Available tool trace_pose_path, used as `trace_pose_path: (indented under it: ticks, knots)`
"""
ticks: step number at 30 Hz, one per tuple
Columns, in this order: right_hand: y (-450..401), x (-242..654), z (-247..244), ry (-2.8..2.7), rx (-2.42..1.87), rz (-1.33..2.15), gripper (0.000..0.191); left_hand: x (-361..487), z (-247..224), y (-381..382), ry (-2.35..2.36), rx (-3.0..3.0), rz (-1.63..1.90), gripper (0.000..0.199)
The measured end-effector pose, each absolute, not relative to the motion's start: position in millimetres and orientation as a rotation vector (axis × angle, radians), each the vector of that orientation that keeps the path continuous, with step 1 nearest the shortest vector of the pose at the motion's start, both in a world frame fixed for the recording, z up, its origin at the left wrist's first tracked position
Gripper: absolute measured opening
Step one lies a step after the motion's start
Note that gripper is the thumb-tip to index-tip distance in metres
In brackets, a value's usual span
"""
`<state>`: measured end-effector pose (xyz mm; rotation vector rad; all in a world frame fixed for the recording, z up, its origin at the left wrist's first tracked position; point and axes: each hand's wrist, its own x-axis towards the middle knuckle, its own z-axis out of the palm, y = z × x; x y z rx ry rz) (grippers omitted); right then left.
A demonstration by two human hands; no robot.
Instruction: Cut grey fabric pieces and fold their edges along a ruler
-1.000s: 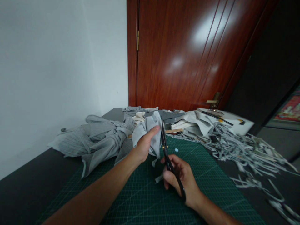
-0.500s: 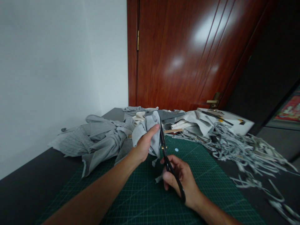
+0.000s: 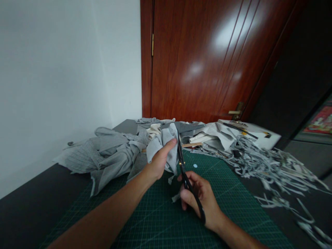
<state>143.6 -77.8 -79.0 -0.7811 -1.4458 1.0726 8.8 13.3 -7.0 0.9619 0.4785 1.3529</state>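
Observation:
My left hand (image 3: 158,159) grips a bunched piece of grey cloth (image 3: 166,141) and holds it upright above the green cutting mat (image 3: 160,221). My right hand (image 3: 201,199) holds black scissors (image 3: 185,176) by the handles. Their blades point up along the right edge of the cloth, just beside my left thumb. A thin cut strip hangs down from the cloth near my right fingers.
A heap of grey garments (image 3: 109,155) lies at the left on the dark table (image 3: 26,207). Several cut grey strips (image 3: 269,166) are scattered at the right. White paper sheets (image 3: 259,136) lie at the back, before a red-brown door (image 3: 207,58).

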Motion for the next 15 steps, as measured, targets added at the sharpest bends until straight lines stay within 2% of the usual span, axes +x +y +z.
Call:
trace_pose_path:
  ticks: [7, 15]
  knots:
    - [-78.1, 143.8, -78.3, -1.443, -0.768, 1.064, 0.046, 9.1, -5.6, 10.5, 0.486, 0.928, 1.312, 0.041]
    - [-78.7, 142.3, -77.5, -1.448, -0.756, 1.066, 0.047, 8.4, -10.8, 14.7, 0.511, 0.878, 1.452, 0.044]
